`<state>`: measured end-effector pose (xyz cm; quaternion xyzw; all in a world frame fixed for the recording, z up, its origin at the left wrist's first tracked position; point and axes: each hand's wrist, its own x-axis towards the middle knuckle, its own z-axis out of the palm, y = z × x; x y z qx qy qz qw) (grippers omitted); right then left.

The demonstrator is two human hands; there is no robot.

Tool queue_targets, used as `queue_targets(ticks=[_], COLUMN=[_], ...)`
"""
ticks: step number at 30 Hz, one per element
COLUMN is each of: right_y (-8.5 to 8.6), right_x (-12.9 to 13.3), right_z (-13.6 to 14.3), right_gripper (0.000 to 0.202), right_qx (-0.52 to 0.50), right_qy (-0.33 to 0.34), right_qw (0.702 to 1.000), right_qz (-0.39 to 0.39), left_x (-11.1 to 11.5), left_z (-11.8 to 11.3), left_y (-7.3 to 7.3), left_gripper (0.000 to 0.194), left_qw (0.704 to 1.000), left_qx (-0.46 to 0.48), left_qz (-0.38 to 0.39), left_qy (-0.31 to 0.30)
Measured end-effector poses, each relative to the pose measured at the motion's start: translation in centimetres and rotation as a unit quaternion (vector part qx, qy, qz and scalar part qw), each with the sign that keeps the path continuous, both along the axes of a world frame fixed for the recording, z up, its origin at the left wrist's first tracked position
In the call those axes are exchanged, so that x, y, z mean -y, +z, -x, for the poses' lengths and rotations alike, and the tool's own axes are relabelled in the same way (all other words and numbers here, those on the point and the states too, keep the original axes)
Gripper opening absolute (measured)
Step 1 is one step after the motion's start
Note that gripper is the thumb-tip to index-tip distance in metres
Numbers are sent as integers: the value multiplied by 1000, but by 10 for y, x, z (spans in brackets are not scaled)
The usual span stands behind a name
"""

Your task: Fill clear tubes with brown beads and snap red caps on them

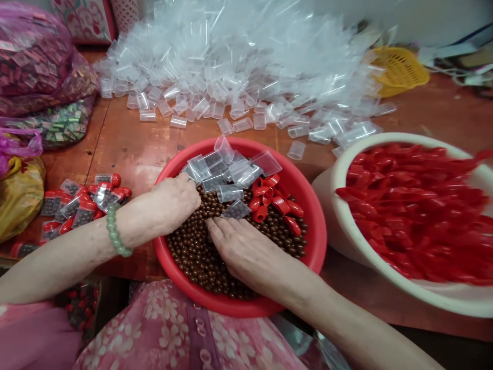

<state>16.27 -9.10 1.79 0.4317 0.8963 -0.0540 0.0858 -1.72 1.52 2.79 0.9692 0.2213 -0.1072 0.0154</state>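
Note:
A red basin [319, 226] holds brown beads [204, 257], clear plastic sleeves [241, 169] and red caps [269, 192]. My left hand [179, 200], with a green bead bracelet [113, 231] at the wrist, is at the basin's left side, its curled fingers against the sleeves; what they hold is hidden. Lower and to the right, my right hand [239, 244] reaches into the beads with its fingers together, just below one clear sleeve. Its fingertips are partly buried, and anything under them is too hidden to name.
Behind the basin spreads a big heap of clear sleeves [231, 61]. A white tub [339, 205] of red caps stands at the right, a yellow basket [402, 69] at the back right. Filled red-capped pieces [82, 205] and bags [38, 61] lie on the left.

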Motion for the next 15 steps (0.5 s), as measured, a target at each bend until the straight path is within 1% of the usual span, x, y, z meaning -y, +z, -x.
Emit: queue_targets(ticks=[3, 6, 8, 10, 13, 15], right_y=[8, 7, 2, -4, -6, -4], right_x=[5, 8, 9, 8, 5, 2], right_z=[-10, -13, -10, -5, -3, -8], right_gripper=[34, 26, 25, 24, 23, 22], right_qx=[25, 72, 97, 103, 102, 83], right_qy=[-13, -22, -23, -23, -30, -32], right_qw=[1000, 997, 995, 994, 994, 994], right_qz=[-5, -3, 5, 14, 35, 57], left_x=[5, 13, 18, 21, 21, 16], left_z=[-10, -25, -34, -40, -40, -37], left_y=[7, 9, 4, -4, -18, -23], left_gripper=[23, 23, 22, 20, 22, 22], left_qw=[999, 998, 995, 991, 989, 984], left_qx=[-31, -56, -76, -81, -39, -14], left_qz=[-4, 26, 63, 98, 126, 162], left_qy=[-12, -24, -33, -43, -62, -73])
